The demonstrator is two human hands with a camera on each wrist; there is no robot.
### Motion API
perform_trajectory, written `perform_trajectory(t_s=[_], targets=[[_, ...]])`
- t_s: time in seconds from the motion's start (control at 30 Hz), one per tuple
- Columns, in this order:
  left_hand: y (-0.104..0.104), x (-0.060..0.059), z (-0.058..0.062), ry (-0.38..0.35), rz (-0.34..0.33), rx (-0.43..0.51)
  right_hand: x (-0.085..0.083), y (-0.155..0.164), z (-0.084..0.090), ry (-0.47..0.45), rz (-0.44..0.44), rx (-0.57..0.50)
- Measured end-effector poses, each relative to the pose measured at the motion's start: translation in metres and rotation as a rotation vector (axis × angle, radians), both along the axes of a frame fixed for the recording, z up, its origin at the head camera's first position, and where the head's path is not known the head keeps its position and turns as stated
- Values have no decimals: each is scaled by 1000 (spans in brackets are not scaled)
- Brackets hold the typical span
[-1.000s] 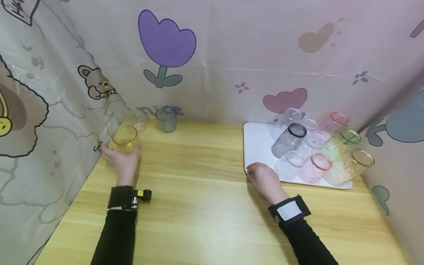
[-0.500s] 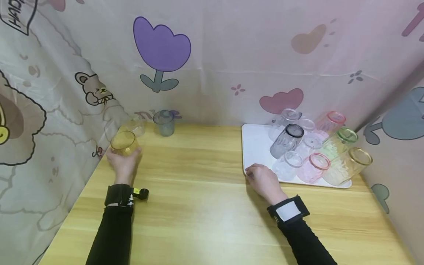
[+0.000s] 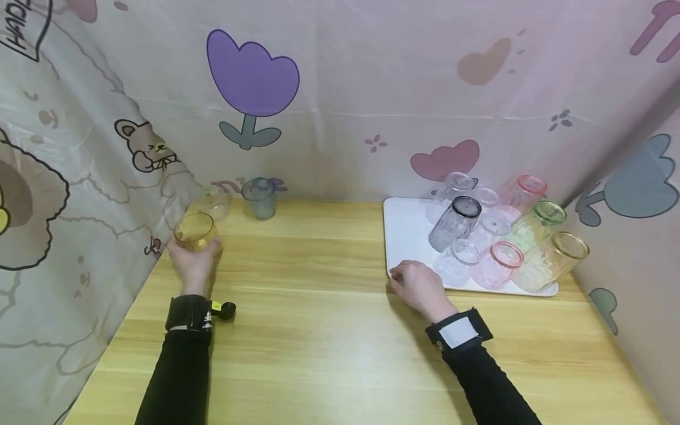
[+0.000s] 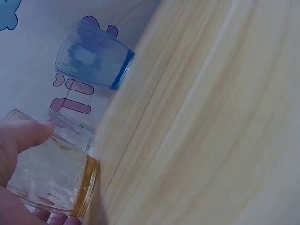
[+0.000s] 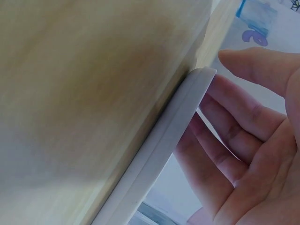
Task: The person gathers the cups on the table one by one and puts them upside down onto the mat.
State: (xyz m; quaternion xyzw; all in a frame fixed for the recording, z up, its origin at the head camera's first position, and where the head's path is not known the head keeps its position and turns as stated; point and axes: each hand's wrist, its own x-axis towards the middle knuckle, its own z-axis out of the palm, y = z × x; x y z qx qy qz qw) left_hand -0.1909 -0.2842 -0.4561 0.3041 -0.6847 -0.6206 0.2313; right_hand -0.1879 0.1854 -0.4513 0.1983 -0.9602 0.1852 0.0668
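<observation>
My left hand (image 3: 193, 265) grips a yellow glass (image 3: 195, 227) at the table's back left corner. In the left wrist view the thumb lies along the glass's upper side, the fingertips show beneath, and its thick amber base is right at the tabletop. Just behind it is a clear glass (image 3: 214, 205), and a blue glass (image 3: 260, 199) stands to the right of that. My right hand (image 3: 421, 289) is at the near left corner of a white tray (image 3: 398, 230). Its fingers are loosely bent behind the tray rim (image 5: 154, 145), with the thumb apart.
Several tinted glasses stand upside down on the tray, among them a dark grey glass (image 3: 455, 224), a green glass (image 3: 536, 227), a pink glass (image 3: 496, 265) and an amber glass (image 3: 552, 262). A patterned curtain (image 3: 340, 106) borders the wooden table (image 3: 329, 342) behind and at both sides.
The head view has shifted slightly. My left hand still grips the yellow glass, which is a touch nearer to me relative to the blue glass. My right hand stays at the tray corner.
</observation>
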Motion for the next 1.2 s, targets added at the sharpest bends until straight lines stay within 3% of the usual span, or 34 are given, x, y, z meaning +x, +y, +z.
perform_trajectory(t_s=[0.23,0.67,0.8,0.93,1.03,1.2], targets=[[7,7,0,59,-16,81,0,0,0,-25,-8,11],[36,17,7,66,-55,230,6,-1,2,-47,1,9],[48,18,7,100,-79,285,8,-1,4,-63,10,1],[61,20,12,135,-168,414,10,-2,5,-112,-1,-35],[69,23,16,94,-262,468,13,-2,6,-138,-11,-75],[85,21,16,153,-419,636,17,-5,6,-101,-15,-163]])
